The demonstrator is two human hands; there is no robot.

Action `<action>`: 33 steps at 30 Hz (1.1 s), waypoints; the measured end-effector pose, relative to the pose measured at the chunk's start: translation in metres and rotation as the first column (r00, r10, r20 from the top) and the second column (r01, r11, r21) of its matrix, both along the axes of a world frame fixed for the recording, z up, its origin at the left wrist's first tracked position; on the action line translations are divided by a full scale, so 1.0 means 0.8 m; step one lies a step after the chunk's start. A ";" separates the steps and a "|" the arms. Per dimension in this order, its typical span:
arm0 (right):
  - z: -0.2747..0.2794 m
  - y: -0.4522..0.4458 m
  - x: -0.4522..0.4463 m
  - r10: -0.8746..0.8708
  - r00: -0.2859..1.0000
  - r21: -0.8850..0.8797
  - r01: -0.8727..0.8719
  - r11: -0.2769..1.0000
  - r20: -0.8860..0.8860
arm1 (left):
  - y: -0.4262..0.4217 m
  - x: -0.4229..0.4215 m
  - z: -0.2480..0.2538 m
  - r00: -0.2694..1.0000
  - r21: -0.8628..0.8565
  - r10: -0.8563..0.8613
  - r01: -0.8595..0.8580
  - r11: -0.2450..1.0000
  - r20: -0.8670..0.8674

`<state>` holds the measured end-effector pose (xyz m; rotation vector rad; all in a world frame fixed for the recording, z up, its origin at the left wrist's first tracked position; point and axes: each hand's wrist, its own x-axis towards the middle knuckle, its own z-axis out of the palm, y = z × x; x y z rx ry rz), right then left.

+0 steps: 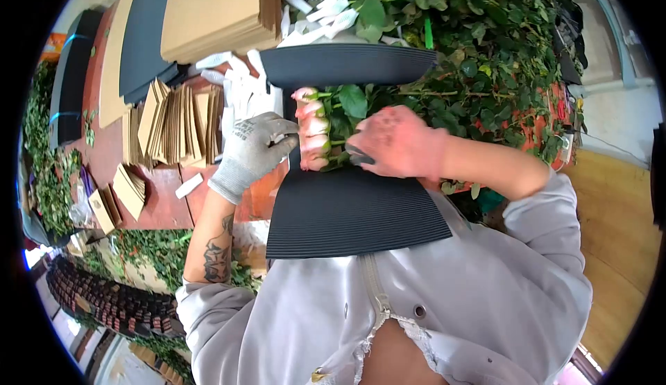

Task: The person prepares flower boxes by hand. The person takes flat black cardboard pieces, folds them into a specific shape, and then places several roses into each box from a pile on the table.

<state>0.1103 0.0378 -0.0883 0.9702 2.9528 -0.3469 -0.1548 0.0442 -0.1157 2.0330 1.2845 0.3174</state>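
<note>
A row of pink and white roses (313, 132) lies across a black corrugated sheet (357, 215), heads to the left and leafy stems to the right. My left hand (255, 150), in a grey glove, is at the left side of the rose heads. Its thumb and forefinger are apart, with the tips close to the blooms. In a pink glove with dark fingertips, my right hand (397, 142) curls over the stems just right of the heads. Its fingertips are partly hidden. The sheet's far end (347, 64) bends up behind the roses, and its near end rests against my clothing.
Folded cardboard pieces (173, 125) and white paper sleeves (244, 93) stand on the red table (163, 194) at left. Behind is a stack of brown cardboard sheets (215, 14) beside black sheets (147, 35). Leafy stems (485, 52) pile up at back right.
</note>
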 end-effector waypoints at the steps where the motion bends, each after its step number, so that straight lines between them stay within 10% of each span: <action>1: -0.016 0.006 -0.020 0.010 0.996 -0.110 0.000 0.994 0.092 | -0.005 -0.001 -0.008 1.000 -0.014 0.017 -0.017 1.000 0.000; 14: -0.089 0.001 -0.081 0.025 0.954 -0.359 0.088 0.929 0.299 | -0.003 0.011 -0.092 0.980 0.225 -0.193 0.200 0.954 -0.054; 16: -0.113 -0.006 -0.065 0.030 0.998 -0.184 -0.019 0.983 0.053 | -0.005 0.008 -0.081 0.980 0.274 -0.183 0.199 0.941 -0.082; 22: -0.106 -0.002 -0.052 0.055 0.997 -0.132 -0.061 0.989 -0.052 | -0.018 -0.005 -0.040 0.978 -0.491 -0.209 0.189 0.851 0.015; 33: -0.143 0.008 -0.050 0.067 0.969 0.021 -0.064 0.998 -0.237 | -0.023 -0.011 -0.043 0.969 -0.451 -0.248 0.210 0.868 -0.025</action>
